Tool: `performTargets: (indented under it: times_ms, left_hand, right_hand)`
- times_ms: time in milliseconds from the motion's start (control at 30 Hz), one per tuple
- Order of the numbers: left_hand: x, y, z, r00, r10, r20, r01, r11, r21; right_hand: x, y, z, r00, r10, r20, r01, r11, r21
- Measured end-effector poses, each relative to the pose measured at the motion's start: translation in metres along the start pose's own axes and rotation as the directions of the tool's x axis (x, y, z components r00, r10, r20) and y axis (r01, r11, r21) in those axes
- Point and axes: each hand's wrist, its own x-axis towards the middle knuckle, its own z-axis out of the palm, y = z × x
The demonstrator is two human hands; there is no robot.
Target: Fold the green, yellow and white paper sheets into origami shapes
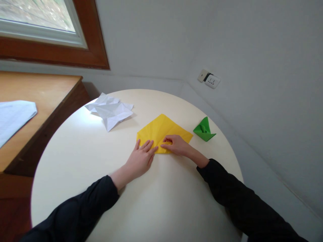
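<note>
A yellow sheet of paper [161,129], folded and creased, lies on the round cream table [141,198]. My left hand [140,158] rests flat with fingers spread on the sheet's near left edge. My right hand [176,144] presses its fingertips down on the near edge of the sheet, right beside the left fingertips. Both arms wear black sleeves. Neither hand lifts the paper off the table.
A crumpled white paper [110,110] lies at the table's far left. A small green folded paper figure [204,129] stands right of the yellow sheet. A wooden desk [37,97] with a white sheet [12,117] adjoins on the left. Walls with a socket [209,79] close behind.
</note>
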Motion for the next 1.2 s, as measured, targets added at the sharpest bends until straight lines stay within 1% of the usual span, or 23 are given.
performTargets:
  times_ms: [300,500,700,900,967,1000,1067,1100,1133,1167,1200]
  left_hand:
    - [-0.001,0.0,0.0,1.0,0.004,-0.003,-0.004,1.0,0.023]
    - [-0.001,0.0,0.001,1.0,0.005,-0.024,-0.004,0.999,0.035]
    - [0.0,0.001,-0.002,1.0,0.001,-0.002,-0.001,1.0,0.03]
    - [0.0,0.001,-0.002,1.0,-0.004,-0.005,0.004,1.0,0.021]
    - [-0.001,0.001,-0.001,1.0,-0.005,-0.012,0.006,1.0,0.015]
    - [-0.001,0.001,-0.001,1.0,-0.004,-0.015,0.004,1.0,0.015]
    - [-0.001,0.001,-0.001,1.0,0.0,-0.018,0.001,1.0,0.014]
    - [0.0,0.001,-0.001,1.0,-0.001,-0.016,0.002,1.0,0.013]
    - [0.0,0.001,-0.001,1.0,-0.004,-0.012,0.004,1.0,0.012]
    - [0.0,0.001,-0.001,1.0,-0.006,-0.007,0.006,1.0,0.011]
    - [0.0,0.001,-0.001,1.0,-0.007,-0.004,0.007,1.0,0.013]
  right_hand:
    - [-0.009,0.009,0.001,0.999,0.044,-0.008,-0.044,0.998,0.051]
    - [-0.011,0.025,0.001,0.997,0.075,-0.007,-0.074,0.992,0.106]
    - [-0.019,0.038,-0.006,0.996,0.089,0.013,-0.09,0.984,0.154]
    - [-0.029,0.047,-0.012,0.992,0.127,-0.008,-0.124,0.978,0.165]
    - [-0.032,0.048,-0.012,0.992,0.118,-0.042,-0.11,0.981,0.162]
    - [-0.033,0.048,-0.012,0.991,0.111,-0.081,-0.097,0.983,0.156]
    - [-0.036,0.045,-0.011,0.975,0.066,-0.212,-0.044,0.993,0.109]
    - [-0.038,0.042,-0.009,0.957,0.022,-0.288,-0.004,0.998,0.061]
    - [-0.04,0.037,-0.007,0.933,-0.049,-0.356,0.049,0.999,-0.009]
    - [-0.043,0.032,-0.004,0.906,-0.139,-0.4,0.11,0.989,-0.095]
    - [-0.046,0.025,0.0,0.894,-0.224,-0.388,0.168,0.97,-0.173]
